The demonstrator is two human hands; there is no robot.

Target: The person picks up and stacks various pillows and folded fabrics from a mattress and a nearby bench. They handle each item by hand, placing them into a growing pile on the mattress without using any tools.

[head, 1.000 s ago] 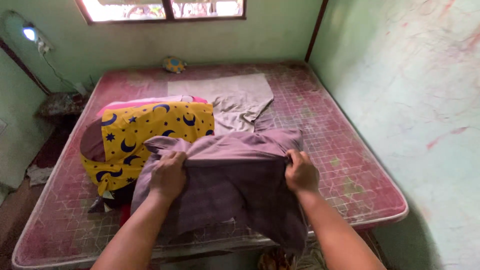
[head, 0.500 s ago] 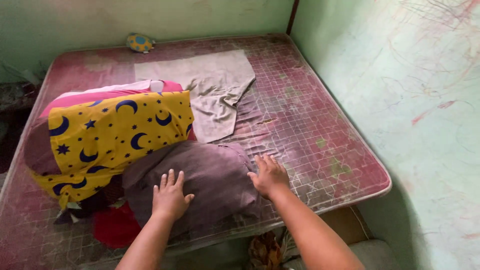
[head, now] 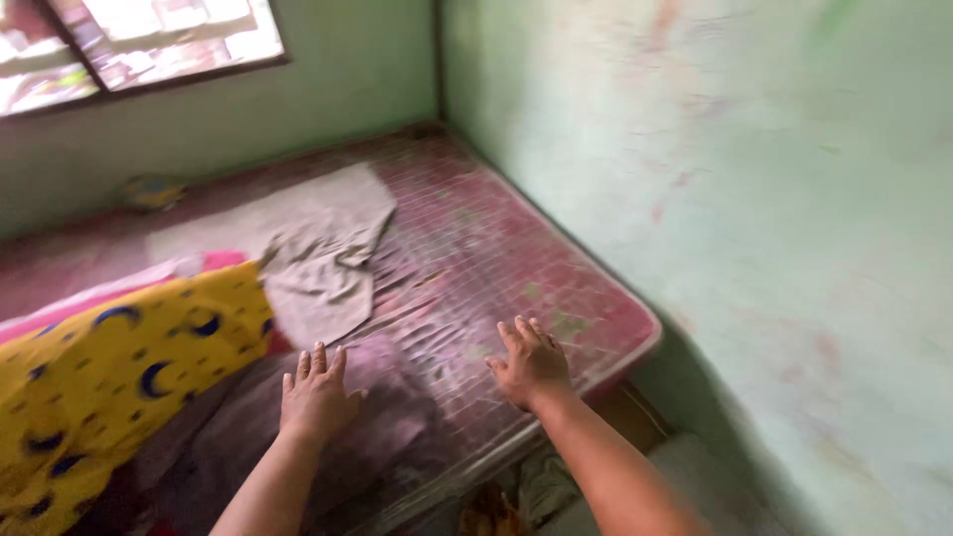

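Note:
My left hand [head: 317, 392] lies flat with fingers spread on a folded mauve cloth [head: 392, 412] at the near edge of a worn pink mattress [head: 556, 283]. My right hand [head: 529, 362] rests open on the mattress just right of that cloth, fingers apart, holding nothing. A yellow fabric with dark blue moons and stars [head: 99, 367] lies to the left of my left hand. The frame is blurred.
A crumpled beige cloth [head: 318, 243] lies further back on the mattress, a pink cloth [head: 109, 293] peeks behind the yellow one. A pale green wall [head: 745, 199] runs along the right. A window [head: 149, 40] sits at the upper left.
I laid the mauve cloth down folded and let go, then pressed both hands flat. The view has swung right, so the bed has slid leftwards in frame.

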